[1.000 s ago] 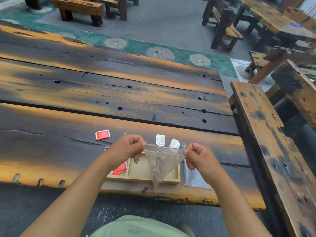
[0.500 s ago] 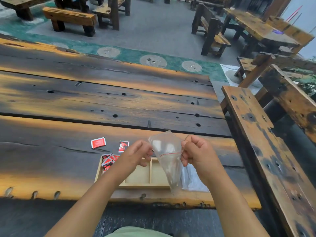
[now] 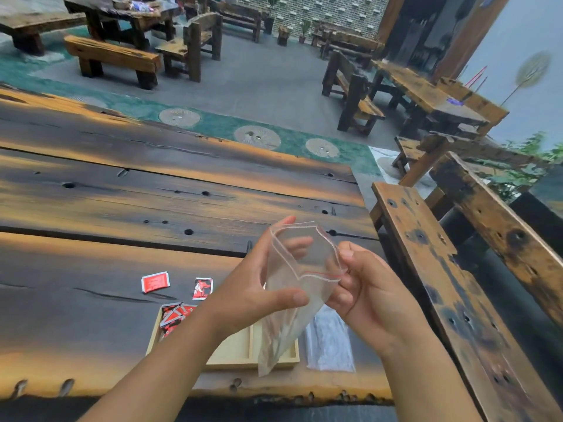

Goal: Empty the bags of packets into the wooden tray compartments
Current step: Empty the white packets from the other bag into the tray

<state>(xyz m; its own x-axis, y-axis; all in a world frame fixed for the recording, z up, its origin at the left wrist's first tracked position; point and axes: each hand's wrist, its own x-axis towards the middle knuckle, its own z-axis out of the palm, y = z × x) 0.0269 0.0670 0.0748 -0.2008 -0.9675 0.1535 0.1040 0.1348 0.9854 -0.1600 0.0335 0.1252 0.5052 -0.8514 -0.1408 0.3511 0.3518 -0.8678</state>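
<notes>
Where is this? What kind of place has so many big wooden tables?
Probably a rustic restaurant or teahouse: rows of heavy plank tables and benches, with a brick wall and potted plants at the back.

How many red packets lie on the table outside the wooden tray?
2. One red packet lies beyond the wooden tray's left end; the second red packet lies just right of it. Others may be hidden behind the left hand or the right hand.
</notes>
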